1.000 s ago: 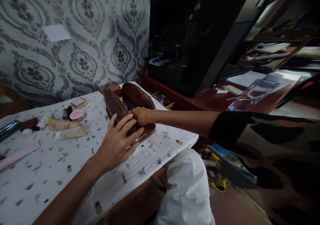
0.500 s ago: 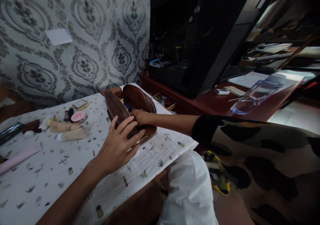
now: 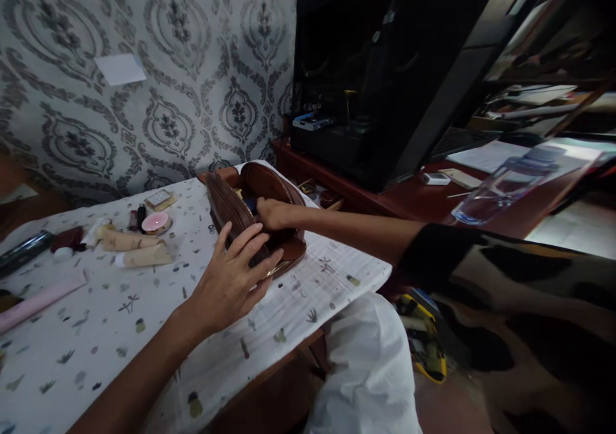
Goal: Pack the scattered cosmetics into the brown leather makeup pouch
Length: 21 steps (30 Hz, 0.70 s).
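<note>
A brown zippered bag [image 3: 228,209] stands gaping on the cloth-covered table. My left hand [image 3: 235,273] holds its near side, fingers spread over the front panel and bent at the zipper edge. Reaching in from the right, my right hand [image 3: 274,214] is down inside the bag; the bag's side hides its fingertips, and I cannot make out what they touch. Something dark blue shows inside, close to those fingers. Left of the bag lie a pink round compact [image 3: 156,222], beige squeeze tubes [image 3: 147,255] and a small flat gold-edged case [image 3: 161,199].
A long pink tube [image 3: 45,300] and a dark shiny tube [image 3: 25,253] lie at the table's left. Beyond the table's right edge, a red-brown desk carries a black computer case [image 3: 356,100] and a clear water bottle [image 3: 505,187]. A patterned wall [image 3: 192,113] rises behind.
The right hand sits slightly deeper in the bag, its fingertips less visible. The left hand keeps its place on the bag. The whole view has shifted slightly.
</note>
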{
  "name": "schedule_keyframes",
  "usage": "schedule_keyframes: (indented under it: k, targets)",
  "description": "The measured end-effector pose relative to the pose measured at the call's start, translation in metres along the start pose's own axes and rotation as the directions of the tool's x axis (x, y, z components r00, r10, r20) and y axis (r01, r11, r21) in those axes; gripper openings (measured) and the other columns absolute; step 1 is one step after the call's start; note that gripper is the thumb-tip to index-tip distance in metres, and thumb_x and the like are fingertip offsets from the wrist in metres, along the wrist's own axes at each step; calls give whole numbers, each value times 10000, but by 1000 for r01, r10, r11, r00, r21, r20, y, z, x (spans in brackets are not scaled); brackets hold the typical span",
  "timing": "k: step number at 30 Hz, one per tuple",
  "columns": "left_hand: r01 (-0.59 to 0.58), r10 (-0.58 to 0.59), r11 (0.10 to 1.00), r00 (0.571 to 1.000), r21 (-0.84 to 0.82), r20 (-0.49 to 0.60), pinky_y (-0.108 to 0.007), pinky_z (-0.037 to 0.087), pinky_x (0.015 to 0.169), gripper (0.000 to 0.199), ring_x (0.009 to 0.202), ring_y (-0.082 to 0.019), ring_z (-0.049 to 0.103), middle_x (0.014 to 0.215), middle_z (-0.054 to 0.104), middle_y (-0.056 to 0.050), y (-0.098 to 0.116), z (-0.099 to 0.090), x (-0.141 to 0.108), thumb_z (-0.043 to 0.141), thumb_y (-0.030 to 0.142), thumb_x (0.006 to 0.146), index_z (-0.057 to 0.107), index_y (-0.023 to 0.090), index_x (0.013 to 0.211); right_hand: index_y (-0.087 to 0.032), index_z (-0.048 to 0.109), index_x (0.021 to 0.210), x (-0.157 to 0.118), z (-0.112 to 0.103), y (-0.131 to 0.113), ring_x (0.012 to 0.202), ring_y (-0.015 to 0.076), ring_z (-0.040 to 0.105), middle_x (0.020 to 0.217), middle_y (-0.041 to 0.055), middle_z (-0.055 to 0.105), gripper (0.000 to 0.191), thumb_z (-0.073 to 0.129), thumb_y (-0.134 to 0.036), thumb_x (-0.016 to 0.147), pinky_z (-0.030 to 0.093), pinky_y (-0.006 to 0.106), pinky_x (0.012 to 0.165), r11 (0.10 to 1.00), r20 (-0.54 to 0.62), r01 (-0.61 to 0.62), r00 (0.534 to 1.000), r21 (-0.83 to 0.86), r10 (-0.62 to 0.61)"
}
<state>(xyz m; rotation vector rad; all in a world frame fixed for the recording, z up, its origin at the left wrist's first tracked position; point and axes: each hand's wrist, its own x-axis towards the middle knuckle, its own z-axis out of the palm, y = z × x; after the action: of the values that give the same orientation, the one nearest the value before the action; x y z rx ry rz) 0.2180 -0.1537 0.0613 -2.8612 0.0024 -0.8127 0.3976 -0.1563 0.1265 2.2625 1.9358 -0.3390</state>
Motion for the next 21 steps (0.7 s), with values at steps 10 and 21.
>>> schedule_keyframes:
  k: [10,21]
  targets:
    - [-3,3,1000,1000,-5,-8,-623,174,1228,357,1421,-306,425,1346,609,-134,-1,0,3,545,225,964,617,224,1313,-91,748,1019,-42,-21,31,1063,260,686,1022,153,760,239,524,-134,947,372,372,987,801,53,352,926,-484,-374]
    - [-2,2,1000,1000,-1,4,-611,197,1224,337,1425,-289,431,1369,612,-123,-2,2,1,524,255,989,616,225,1312,-94,735,1119,-35,-9,6,1134,299,677,1113,193,750,313,543,-307,993,403,386,934,859,120,205,978,-468,-168]
